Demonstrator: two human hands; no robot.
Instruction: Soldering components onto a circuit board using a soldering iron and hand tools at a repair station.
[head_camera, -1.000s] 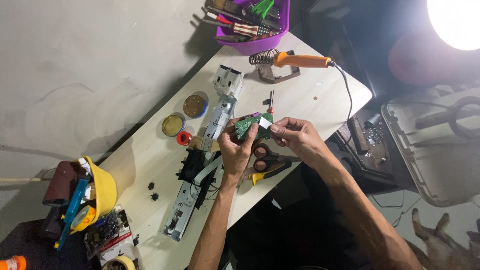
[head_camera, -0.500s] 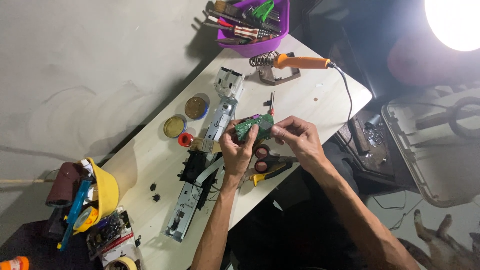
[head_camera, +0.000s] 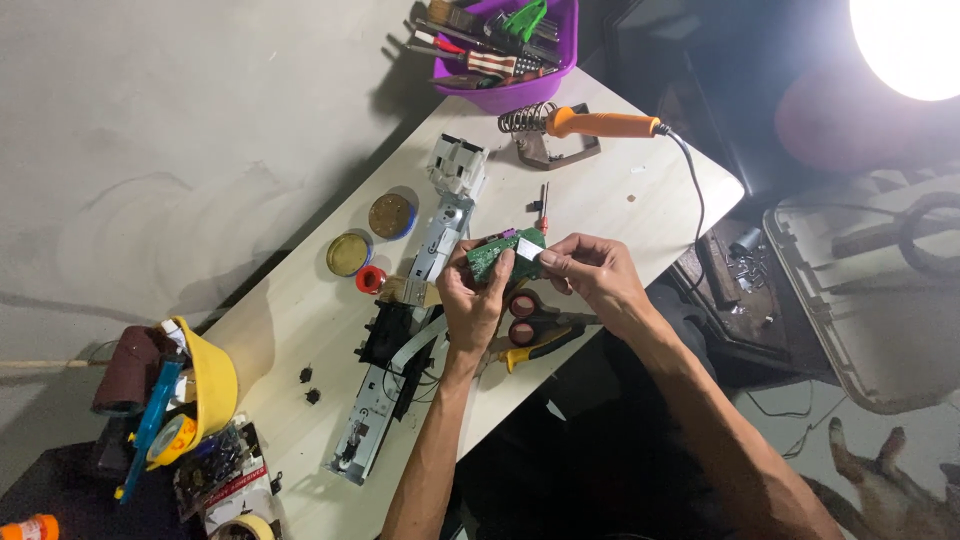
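Both hands hold a small green circuit board (head_camera: 497, 256) above the middle of a pale wooden table (head_camera: 610, 205). My left hand (head_camera: 472, 297) grips its lower left end. My right hand (head_camera: 588, 272) pinches a small white strip (head_camera: 526, 248) at the board's right end. Just below the hands lie scissors with red and black handles (head_camera: 527, 318) and a yellow-handled tool (head_camera: 538, 346). A long dismantled metal device (head_camera: 403, 330) with black parts and a white ribbon cable stretches along the table to the left of my left wrist.
An orange-handled soldering iron (head_camera: 600, 124) rests on its coil stand (head_camera: 536, 136) at the far end, beside a purple tub of tools (head_camera: 504, 50). Two round tins (head_camera: 370, 234) and a red roll (head_camera: 369, 279) sit left. A yellow container (head_camera: 212, 384) and clutter stand lower left. A lamp (head_camera: 908, 42) glares upper right.
The hands have shifted only slightly; my right fingers have worked at the white strip on the board's right end. Nothing on the table has moved.
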